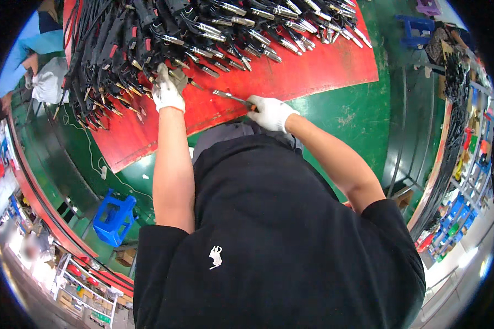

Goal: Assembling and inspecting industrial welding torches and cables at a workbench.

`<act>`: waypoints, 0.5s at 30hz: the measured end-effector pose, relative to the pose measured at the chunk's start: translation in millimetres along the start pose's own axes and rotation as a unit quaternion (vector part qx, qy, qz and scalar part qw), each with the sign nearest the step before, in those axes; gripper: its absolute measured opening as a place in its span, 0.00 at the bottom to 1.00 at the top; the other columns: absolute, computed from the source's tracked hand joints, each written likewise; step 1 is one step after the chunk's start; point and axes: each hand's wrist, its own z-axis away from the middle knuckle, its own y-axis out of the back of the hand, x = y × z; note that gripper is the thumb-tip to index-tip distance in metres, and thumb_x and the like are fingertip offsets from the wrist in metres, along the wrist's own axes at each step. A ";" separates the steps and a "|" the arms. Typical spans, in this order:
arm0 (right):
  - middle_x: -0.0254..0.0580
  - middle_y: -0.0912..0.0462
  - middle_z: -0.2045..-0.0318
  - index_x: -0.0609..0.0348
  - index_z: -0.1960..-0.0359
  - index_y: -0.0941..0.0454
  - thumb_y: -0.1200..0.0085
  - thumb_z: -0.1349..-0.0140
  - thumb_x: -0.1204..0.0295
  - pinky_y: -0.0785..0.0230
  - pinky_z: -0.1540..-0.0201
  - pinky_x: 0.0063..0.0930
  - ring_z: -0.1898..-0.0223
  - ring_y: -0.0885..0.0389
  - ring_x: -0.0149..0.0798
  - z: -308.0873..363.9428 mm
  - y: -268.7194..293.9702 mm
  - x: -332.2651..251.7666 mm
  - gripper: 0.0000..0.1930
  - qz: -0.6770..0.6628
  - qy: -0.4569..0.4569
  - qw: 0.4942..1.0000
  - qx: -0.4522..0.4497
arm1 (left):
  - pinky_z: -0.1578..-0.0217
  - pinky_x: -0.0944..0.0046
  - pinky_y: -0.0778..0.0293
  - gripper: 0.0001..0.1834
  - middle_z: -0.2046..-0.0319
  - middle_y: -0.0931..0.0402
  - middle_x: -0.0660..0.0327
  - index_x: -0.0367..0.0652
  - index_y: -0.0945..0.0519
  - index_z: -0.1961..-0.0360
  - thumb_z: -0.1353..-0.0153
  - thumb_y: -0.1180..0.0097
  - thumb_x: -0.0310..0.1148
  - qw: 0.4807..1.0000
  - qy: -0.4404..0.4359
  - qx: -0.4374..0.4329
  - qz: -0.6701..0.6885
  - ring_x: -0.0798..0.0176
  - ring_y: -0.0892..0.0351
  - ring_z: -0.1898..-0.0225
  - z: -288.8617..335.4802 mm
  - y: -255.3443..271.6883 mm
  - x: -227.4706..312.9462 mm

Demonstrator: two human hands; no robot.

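Green-painted table [362, 109] is carrying a large red mat [313, 71], and the view is looking down over the person's black shirt [280, 241] at it. At the far left edge, another person in a blue top [22, 49] is bending beside a white bag [48, 81]. Lower left, a blue plastic stool [114, 216] is standing on the floor beside the table's edge.

Moving right, a dense heap of black cables with metal-tipped torch heads [203, 27] is lying across the upper part of the red mat, the shiny tips fanning out toward the right. The person's left hand [167, 90], in a white work glove, is reaching into the near edge of this heap; its fingers are curling closed around one of the black cable ends, though exactly which piece it is gripping cannot be told.

Further right, the right hand [271, 112], also gloved in white, is closing firmly around the handle of a slim metal tool [231, 97], whose shaft is pointing left over the red mat, toward the left hand but well short of touching it.

At the far right, shelves with coloured bins [461, 181] are lining the room.
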 end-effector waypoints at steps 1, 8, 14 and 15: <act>0.59 0.16 0.52 0.58 0.45 0.24 0.48 0.35 0.60 0.28 0.45 0.46 0.47 0.19 0.58 -7.3 -4.8 -6.4 0.21 -0.002 0.007 1.000 -0.017 | 0.55 0.53 0.17 0.23 0.63 0.18 0.52 0.38 0.22 0.51 0.30 0.43 0.49 1.000 -0.003 0.005 -0.022 0.54 0.16 0.62 4.4 7.5 -3.0; 0.59 0.16 0.50 0.59 0.46 0.22 0.50 0.37 0.63 0.28 0.43 0.47 0.45 0.19 0.58 -37.4 -17.9 -30.4 0.21 0.055 -0.004 0.994 -0.094 | 0.77 0.66 0.30 0.17 0.77 0.25 0.63 0.44 0.27 0.71 0.27 0.47 0.43 0.974 -0.091 -0.011 -0.206 0.68 0.27 0.78 49.3 36.6 -35.8; 0.59 0.18 0.46 0.58 0.41 0.23 0.50 0.40 0.65 0.28 0.41 0.46 0.43 0.20 0.57 -30.4 7.6 -21.6 0.24 0.165 -0.015 0.978 -0.126 | 0.73 0.66 0.25 0.11 0.73 0.20 0.63 0.42 0.20 0.65 0.29 0.44 0.38 0.974 -0.077 -0.066 -0.205 0.69 0.22 0.74 52.3 31.6 -32.7; 0.59 0.18 0.46 0.58 0.41 0.23 0.50 0.40 0.65 0.28 0.41 0.46 0.43 0.20 0.57 -28.0 9.2 -15.2 0.24 0.167 -0.019 0.978 -0.127 | 0.73 0.66 0.25 0.11 0.73 0.20 0.63 0.42 0.20 0.65 0.29 0.44 0.38 0.974 -0.074 -0.066 -0.202 0.69 0.22 0.74 51.6 27.5 -31.2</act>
